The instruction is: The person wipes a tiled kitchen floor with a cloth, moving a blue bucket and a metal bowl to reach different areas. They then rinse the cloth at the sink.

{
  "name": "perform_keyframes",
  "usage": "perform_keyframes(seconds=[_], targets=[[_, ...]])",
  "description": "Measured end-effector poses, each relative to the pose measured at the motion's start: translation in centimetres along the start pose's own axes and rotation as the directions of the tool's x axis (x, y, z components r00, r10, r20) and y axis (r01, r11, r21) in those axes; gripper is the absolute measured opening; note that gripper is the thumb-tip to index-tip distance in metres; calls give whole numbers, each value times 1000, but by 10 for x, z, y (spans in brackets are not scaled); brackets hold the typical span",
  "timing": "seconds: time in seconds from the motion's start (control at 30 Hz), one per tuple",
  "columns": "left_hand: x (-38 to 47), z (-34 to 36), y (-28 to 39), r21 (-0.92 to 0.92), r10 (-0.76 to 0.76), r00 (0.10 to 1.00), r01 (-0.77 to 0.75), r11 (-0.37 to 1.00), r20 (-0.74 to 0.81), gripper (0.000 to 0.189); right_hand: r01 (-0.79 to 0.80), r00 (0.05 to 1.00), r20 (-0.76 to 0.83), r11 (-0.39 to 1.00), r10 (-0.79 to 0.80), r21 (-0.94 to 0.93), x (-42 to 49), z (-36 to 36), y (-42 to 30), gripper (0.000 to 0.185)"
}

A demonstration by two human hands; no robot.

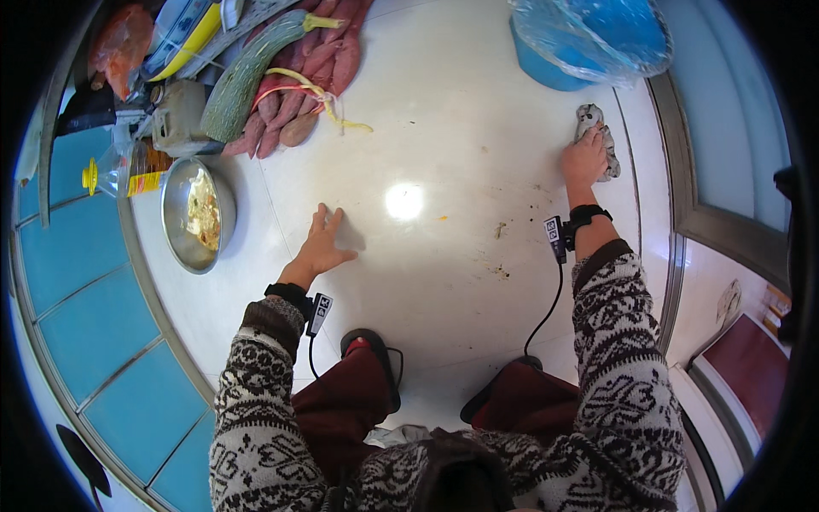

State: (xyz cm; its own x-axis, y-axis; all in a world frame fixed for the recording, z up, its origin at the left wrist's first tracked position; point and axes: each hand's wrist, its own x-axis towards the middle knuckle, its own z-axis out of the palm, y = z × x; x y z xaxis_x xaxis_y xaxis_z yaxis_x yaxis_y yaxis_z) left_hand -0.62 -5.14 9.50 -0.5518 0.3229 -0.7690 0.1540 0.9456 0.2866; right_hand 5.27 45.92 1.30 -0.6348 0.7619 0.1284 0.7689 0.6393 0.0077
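Note:
My right hand (586, 159) presses on a crumpled grey cloth (609, 148) on the pale tiled floor (409, 281), near the door frame on the right. The fingers lie over the cloth, which sticks out above and to the right of them. My left hand (322, 246) holds nothing; its fingers are spread low over the floor at left, and whether they touch it I cannot tell. Between the hands, nearer the right one, dark crumbs and smears (500, 272) mark the floor, with a small orange scrap (443, 218) to their left.
A steel bowl of food scraps (224, 221) and a plastic oil bottle (128, 173) are at left. Sweet potatoes (345, 61) and a long green squash (246, 86) lie upper left. A blue bin with a plastic liner (544, 64) stands upper right, beside the door frame (697, 211).

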Motion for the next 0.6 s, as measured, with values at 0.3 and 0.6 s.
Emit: perform_keyframes(seconds=[0.3, 0.6], targets=[[-5, 0, 12, 30, -20, 999, 21, 999, -25, 101, 202, 950, 217, 972, -225, 121, -38, -19, -193, 58], [2, 1, 0, 29, 6, 1000, -6, 1000, 3, 99, 707, 497, 139, 492, -857, 508, -114, -39, -282, 49]])
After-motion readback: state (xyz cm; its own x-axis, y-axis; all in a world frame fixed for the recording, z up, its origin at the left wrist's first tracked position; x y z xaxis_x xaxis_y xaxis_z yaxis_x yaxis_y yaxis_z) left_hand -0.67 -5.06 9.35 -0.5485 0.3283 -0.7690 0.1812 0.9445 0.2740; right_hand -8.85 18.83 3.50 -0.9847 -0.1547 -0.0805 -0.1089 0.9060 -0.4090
